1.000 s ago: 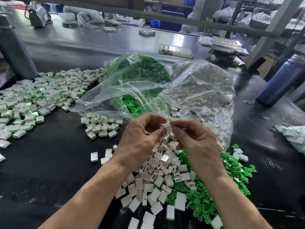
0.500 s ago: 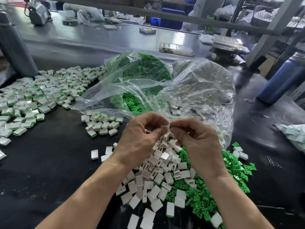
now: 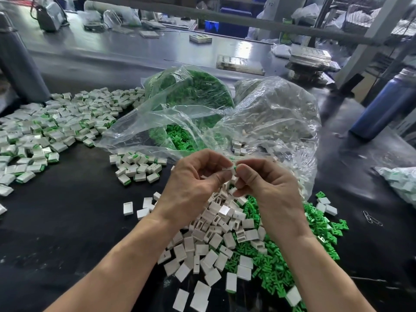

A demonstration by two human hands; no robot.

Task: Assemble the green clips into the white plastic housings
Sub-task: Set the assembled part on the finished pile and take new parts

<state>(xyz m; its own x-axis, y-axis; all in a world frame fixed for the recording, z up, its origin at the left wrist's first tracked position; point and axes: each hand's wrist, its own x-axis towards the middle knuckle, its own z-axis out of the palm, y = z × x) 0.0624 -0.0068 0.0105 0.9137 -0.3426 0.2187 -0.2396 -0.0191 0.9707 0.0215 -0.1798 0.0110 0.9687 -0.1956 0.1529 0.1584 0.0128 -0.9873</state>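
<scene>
My left hand (image 3: 193, 183) pinches a small white housing (image 3: 229, 169) between thumb and forefinger, above the middle of the table. My right hand (image 3: 267, 188) meets it from the right and pinches a green clip (image 3: 235, 168), whose end shows at the housing's mouth. Under both hands lies a heap of loose white housings (image 3: 216, 242). Loose green clips (image 3: 276, 266) are spread to the right of that heap and beneath my right forearm.
Assembled white-and-green pieces lie in a small group (image 3: 137, 167) and a wide spread (image 3: 51, 129) at left. Two clear bags stand behind: green clips (image 3: 191, 104), white housings (image 3: 274, 122). A blue bottle (image 3: 382, 109) stands right, a grey cylinder (image 3: 15, 61) far left.
The hands have stayed together at the same spot over the heap. The fingertips have closed in a little, and a bit of green now shows at the housing.
</scene>
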